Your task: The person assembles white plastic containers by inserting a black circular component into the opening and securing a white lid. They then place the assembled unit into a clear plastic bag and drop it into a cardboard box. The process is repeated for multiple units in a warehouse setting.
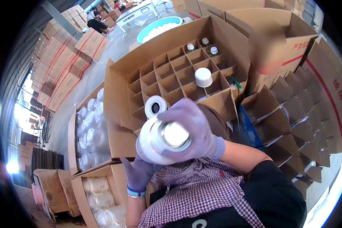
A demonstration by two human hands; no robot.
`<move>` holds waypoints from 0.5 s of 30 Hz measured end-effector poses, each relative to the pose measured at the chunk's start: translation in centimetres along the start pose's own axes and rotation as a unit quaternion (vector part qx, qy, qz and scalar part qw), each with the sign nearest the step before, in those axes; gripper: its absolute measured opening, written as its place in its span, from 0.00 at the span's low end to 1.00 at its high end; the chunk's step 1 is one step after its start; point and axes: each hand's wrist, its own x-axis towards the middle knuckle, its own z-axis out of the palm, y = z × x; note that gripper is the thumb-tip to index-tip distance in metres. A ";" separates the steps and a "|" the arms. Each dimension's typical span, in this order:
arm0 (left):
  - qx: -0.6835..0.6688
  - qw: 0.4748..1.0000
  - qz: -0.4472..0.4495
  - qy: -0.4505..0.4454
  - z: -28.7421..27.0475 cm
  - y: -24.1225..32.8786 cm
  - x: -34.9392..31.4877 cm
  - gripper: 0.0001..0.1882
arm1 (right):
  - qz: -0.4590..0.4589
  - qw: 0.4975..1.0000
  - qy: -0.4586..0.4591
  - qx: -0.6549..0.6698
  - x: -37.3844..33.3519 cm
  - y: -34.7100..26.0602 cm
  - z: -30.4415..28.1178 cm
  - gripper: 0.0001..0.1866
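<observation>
Both my hands wear purple gloves and hold one pale, round-bodied flask (150, 142) in front of my apron, its mouth end tipped up toward me. My left hand (137, 175) supports it from below, thumb sticking out to the side. Across its top lies my right hand (195, 127), blurred, with the fingers curved over the upper end beside a white stopper (175, 133). Just beyond stands a white ring-shaped piece (155, 107) with a dark centre. A white cap (203, 77) rests on the dividers of the open cardboard carton (119, 108).
Several capped bottles (213, 51) sit in the carton's far cells, and a green-ended item (236, 83) at its right side. Boxes of plastic-wrapped goods (97, 138) stand left. Cardboard dividers (281, 114) are at right. Behind are a blue tub (142, 35) and another person (96, 21).
</observation>
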 end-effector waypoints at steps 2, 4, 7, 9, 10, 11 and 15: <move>0.136 0.988 0.049 0.057 -2.8 -0.9 -0.2 0.45 | -0.060 0.994 -0.074 0.051 1.6 1.6 0.9 0.40; 0.051 0.993 0.079 0.078 -4.8 -0.8 -0.5 0.39 | -0.011 0.969 -0.209 0.134 4.1 5.5 -0.5 0.34; 0.025 0.988 0.120 0.091 -5.0 -0.4 -0.8 0.35 | 0.059 0.921 -0.233 -0.308 4.2 17.5 -3.7 0.27; 0.042 0.985 0.141 0.091 -4.4 -0.2 -0.2 0.35 | 0.193 0.754 -0.285 -0.559 0.2 25.8 -7.1 0.28; 0.038 0.981 0.153 0.110 -4.0 0.0 -0.4 0.35 | 0.273 0.754 -0.311 -0.510 0.4 25.6 -7.4 0.30; 0.036 0.978 0.163 0.124 -3.4 0.2 -0.2 0.35 | 0.352 0.744 -0.331 -0.461 1.4 24.3 -7.5 0.32; 0.080 0.961 0.231 0.130 -3.1 1.4 0.6 0.34 | 0.204 0.959 -0.186 -0.068 1.8 16.0 -5.2 0.40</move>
